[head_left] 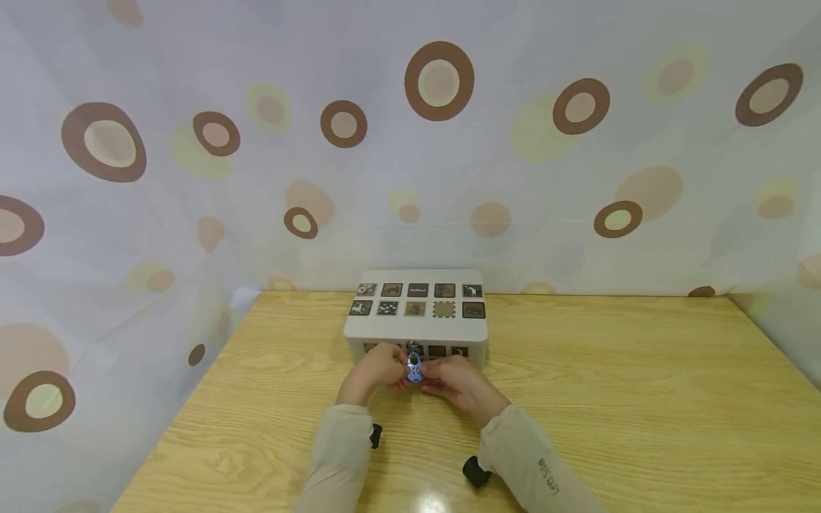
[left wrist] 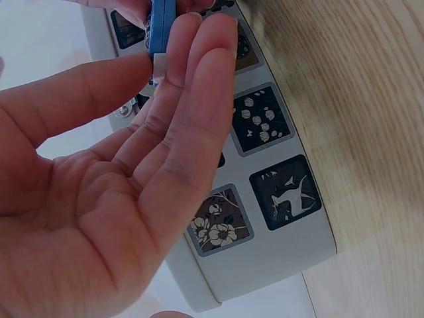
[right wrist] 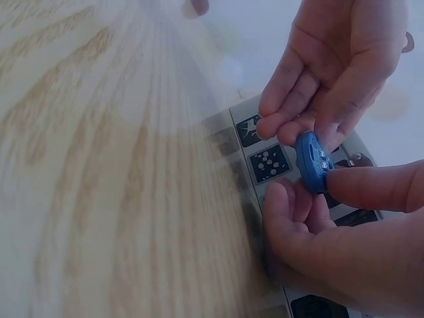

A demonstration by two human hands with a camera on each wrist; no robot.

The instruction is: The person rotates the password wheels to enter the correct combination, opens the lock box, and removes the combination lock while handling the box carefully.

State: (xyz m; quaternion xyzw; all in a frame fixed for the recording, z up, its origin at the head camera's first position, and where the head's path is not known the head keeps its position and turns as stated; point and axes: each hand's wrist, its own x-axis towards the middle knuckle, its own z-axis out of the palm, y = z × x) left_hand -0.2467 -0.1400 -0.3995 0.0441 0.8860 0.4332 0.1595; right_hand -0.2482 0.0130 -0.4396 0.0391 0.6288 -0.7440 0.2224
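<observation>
Both hands meet at a small blue padlock (head_left: 415,368) in front of the white box (head_left: 417,329). My left hand (head_left: 380,367) pinches one side of it; in the left wrist view the thumb and fingertips touch a small pale part (left wrist: 159,67) on its edge. From the other side my right hand (head_left: 458,381) holds it, with the thumb on its face in the right wrist view. A metal latch (head_left: 413,347) sits on the box front just above the padlock. Whether the shackle passes through the latch cannot be made out.
The box has a shut lid with dark picture squares and stands on a wooden table (head_left: 609,399), close to the back. Behind and at the sides hangs a pale cloth (head_left: 385,178) with brown ring patterns.
</observation>
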